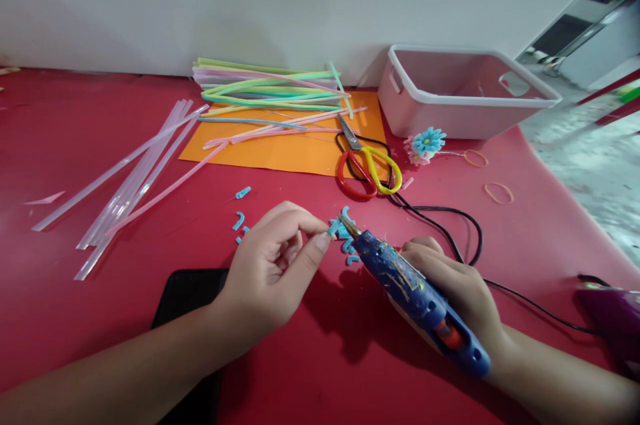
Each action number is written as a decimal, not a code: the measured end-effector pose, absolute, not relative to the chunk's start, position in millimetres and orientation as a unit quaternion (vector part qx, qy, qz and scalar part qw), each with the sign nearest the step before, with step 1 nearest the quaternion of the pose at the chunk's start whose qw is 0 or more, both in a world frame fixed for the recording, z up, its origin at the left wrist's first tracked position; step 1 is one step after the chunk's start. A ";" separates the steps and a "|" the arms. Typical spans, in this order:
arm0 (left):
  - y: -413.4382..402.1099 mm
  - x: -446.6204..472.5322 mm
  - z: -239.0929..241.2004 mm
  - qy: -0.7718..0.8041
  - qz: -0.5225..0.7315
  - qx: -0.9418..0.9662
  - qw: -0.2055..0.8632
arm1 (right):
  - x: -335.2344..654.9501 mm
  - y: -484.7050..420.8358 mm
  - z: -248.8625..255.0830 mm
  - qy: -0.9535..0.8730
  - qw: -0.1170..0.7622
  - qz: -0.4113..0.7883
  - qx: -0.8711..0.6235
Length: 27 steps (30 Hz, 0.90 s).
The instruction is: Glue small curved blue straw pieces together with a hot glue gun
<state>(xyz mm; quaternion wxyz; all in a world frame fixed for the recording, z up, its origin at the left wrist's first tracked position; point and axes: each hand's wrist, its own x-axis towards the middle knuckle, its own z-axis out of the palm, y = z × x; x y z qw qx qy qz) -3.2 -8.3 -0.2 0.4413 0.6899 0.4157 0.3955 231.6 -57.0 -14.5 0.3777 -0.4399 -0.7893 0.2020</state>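
Between its thumb and forefinger, my left hand pinches a small blue pipe cleaner piece. My right hand is wrapped round a blue glue gun, whose metal nozzle points at that piece; whether they touch I cannot tell. Behind and below the nozzle lie several curled blue pipe cleaner bits on the red table. Further left are a few more blue bits and a short blue piece.
Scissors with red and yellow handles lie partly on orange paper, near colourful pipe cleaners. Clear glue sticks lie left. A pink bin, a blue flower, a black cord and a black phone-like slab surround my hands.
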 end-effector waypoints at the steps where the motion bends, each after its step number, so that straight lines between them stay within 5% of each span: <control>1: -8.3 -3.2 -0.5 0.415 0.396 0.689 0.442 | 231.5 -57.2 -14.1 -0.790 0.378 0.203 -0.438; 27: -1.4 3.1 3.9 0.387 0.406 0.610 0.560 | 231.3 -58.0 -16.6 -0.802 0.382 0.196 -0.415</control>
